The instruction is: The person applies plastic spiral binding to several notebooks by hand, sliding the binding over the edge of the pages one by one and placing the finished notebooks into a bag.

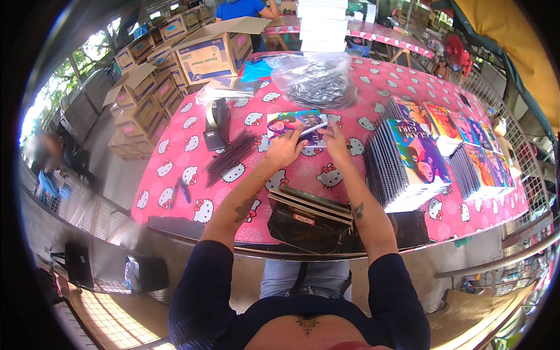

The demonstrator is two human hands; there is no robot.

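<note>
A colourful spiral notebook (294, 126) lies flat on the pink patterned tablecloth (192, 169) in front of me. My left hand (284, 150) rests on its near edge, fingers curled on the cover. My right hand (337, 142) pinches the notebook's right edge near the binding. Loose black spiral coils (232, 156) lie fanned out to the left of my left hand. Stacks of finished notebooks with black spines (408, 160) stand to the right.
A clear bag of black coils (318, 81) sits behind the notebook. A tape dispenser (216, 123) stands at left, cardboard boxes (204, 55) beyond it. A black bag (303, 224) with flat cards lies at the table's near edge. Another person in blue (245, 9) stands far back.
</note>
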